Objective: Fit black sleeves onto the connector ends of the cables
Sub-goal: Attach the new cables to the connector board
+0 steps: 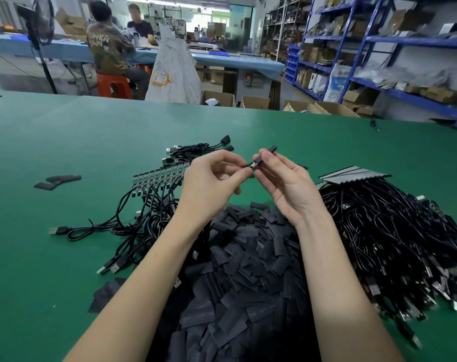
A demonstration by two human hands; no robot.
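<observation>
Above the green table (65,131), my left hand (211,184) pinches the connector end of a cable (251,166) between thumb and fingers. My right hand (285,184) pinches a black sleeve (269,150) whose lower mouth meets that connector; its far end sticks up past my fingertips. A big heap of loose black sleeves (248,270) lies under my forearms. Bare-ended cables (159,178) lie in a row left of my hands. Sleeved cables (196,150) sit behind them.
A thick pile of black USB cables (392,244) fills the right side, with a grey ribbed strip (355,173) on top. A few stray sleeves (57,181) lie at the left. Past the far table edge are cardboard boxes, blue shelving and two seated people.
</observation>
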